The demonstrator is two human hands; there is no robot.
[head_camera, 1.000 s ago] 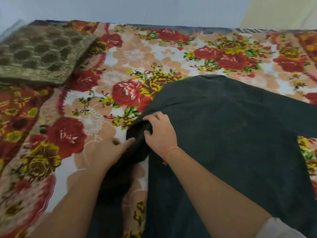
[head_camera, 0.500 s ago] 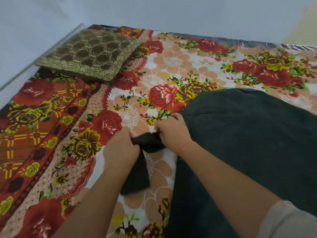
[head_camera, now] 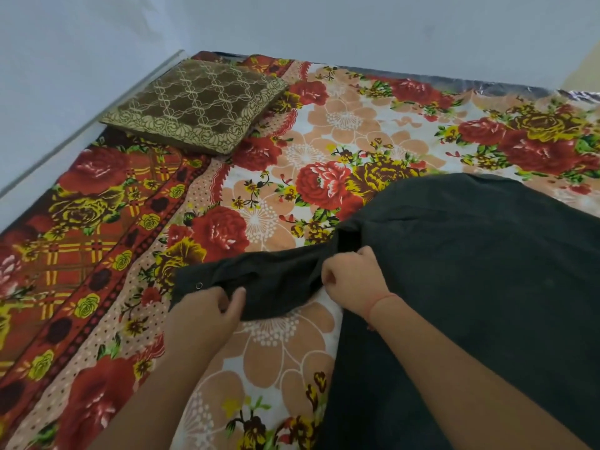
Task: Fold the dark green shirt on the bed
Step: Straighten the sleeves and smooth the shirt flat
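1. Dark green cloth is clamped in both hands. Your left hand (head_camera: 207,308) has its fingers and thumb curled round the cuff end of the sleeve (head_camera: 276,280). Your right hand (head_camera: 352,280) pinches the same sleeve where it joins the body.
2. The sleeve is pulled out between your hands. Its long axis runs left to right across you, rising slightly toward the right hand. A metal snap (head_camera: 199,285) shows on the cuff just beyond your left fingers.
3. The body of the dark green shirt (head_camera: 487,271) lies flat on the bed (head_camera: 276,352), starting at your right hand and spreading right and toward you. I judge the next move to be a fold inward, so the cuff would travel rightward over the body. Your left hand holds the free end and your right hand would be the pivot.
4. A red thread (head_camera: 383,298) circles your right wrist. A brown cushion (head_camera: 194,105) sits well apart at the far left corner.
5. Half a second ago the sleeve hung bunched toward you, with your hands close together. Now your hands are wider apart and the sleeve is drawn out leftward and flatter.
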